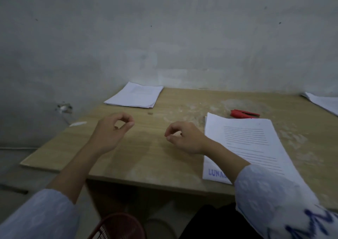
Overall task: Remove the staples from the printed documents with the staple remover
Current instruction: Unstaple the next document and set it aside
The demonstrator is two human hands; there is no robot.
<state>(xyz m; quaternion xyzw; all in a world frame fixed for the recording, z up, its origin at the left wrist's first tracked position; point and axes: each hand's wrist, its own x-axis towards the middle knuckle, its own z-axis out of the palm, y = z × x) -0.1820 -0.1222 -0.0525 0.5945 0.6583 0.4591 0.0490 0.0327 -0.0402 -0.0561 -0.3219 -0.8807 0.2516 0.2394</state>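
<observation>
A red staple remover [244,114] lies on the wooden table [146,158], just beyond the top edge of a stack of printed documents [256,147] at the right. My right hand [184,138] hovers left of that stack with curled fingers and the thumb near the index fingertip; I see nothing in it. My left hand [109,132] hovers further left, its thumb and index finger meeting in a ring, and nothing shows between them. Neither hand touches the remover or the papers.
A second paper stack [135,97] lies at the table's far left corner against the grey wall. More sheets [323,102] reach in from the far right edge. A red mesh basket [118,227] stands on the floor below the table's near edge. A tiny scrap [150,113] lies mid-table.
</observation>
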